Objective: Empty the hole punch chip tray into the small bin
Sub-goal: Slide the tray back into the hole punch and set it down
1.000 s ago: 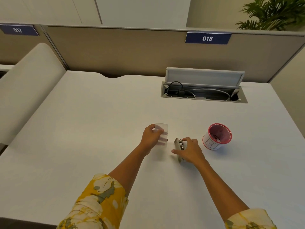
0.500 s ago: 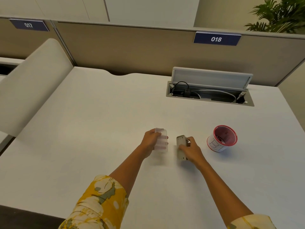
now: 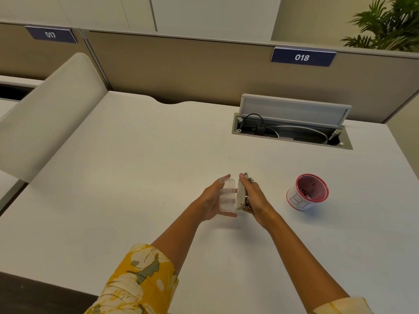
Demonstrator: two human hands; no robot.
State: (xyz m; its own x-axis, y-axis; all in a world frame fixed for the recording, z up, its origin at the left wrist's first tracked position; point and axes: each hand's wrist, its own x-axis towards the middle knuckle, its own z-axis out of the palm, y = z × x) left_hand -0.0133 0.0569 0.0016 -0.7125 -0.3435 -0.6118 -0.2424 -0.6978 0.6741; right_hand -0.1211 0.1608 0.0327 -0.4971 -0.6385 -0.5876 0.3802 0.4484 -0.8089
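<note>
My left hand [image 3: 212, 199] grips a clear plastic chip tray [image 3: 226, 196], held on edge above the white desk. My right hand [image 3: 255, 198] grips the metal hole punch [image 3: 240, 193], turned on its side with its pale base facing the tray. Tray and punch touch or nearly touch along one long edge between my hands. The small bin [image 3: 306, 192], a white cup with a red rim and red inside, stands on the desk to the right of my right hand, well apart from it.
An open cable box [image 3: 292, 130] with its lid raised and wires inside is set into the white desk [image 3: 136, 177] at the back right. A tan partition with signs 017 and 018 runs behind. A padded divider [image 3: 49, 114] rises at the left.
My hands have drawn together: the tray and the punch, apart a moment ago, now meet. The punch has been tipped up onto its side. The bin has not moved.
</note>
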